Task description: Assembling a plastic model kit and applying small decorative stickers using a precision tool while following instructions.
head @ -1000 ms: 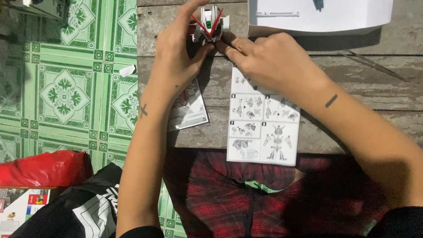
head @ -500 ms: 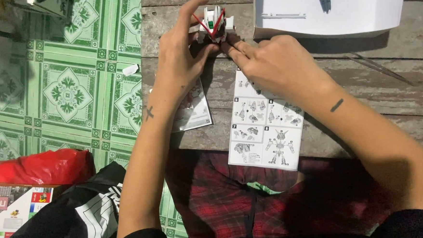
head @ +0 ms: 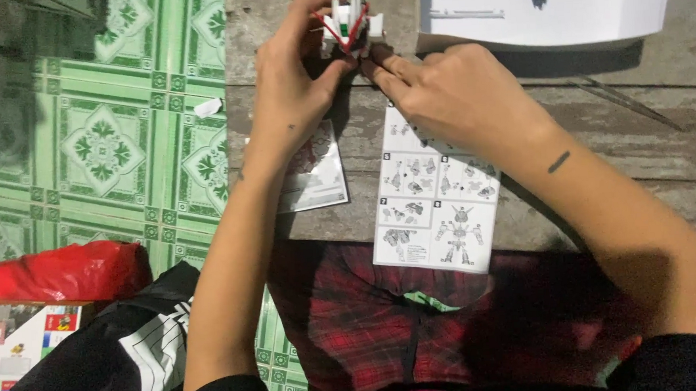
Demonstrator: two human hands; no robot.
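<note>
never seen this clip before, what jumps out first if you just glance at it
Both hands meet at the top centre, the left hand and right hand gripping a small white, red and green toy robot over a worn wooden table. Below them lies a picture instruction sheet; bright green patterned floor tiles fill the left.

Both forearms are bare from elbow to fingertips. Dark sleeves, black or nearly so, end at about the elbow on each side, at the near edge of the view. The left hand (head: 295,87) carries a tiny dark mark on its back near the wrist. The right hand (head: 454,95) has a short dark bar marked across the forearm just behind the wrist. Nails are short and unpainted, and there are no rings, watch or bands. Over the lap lies red and dark plaid cloth, shorts or trousers, with a pinkish edge at the near waist.
</note>
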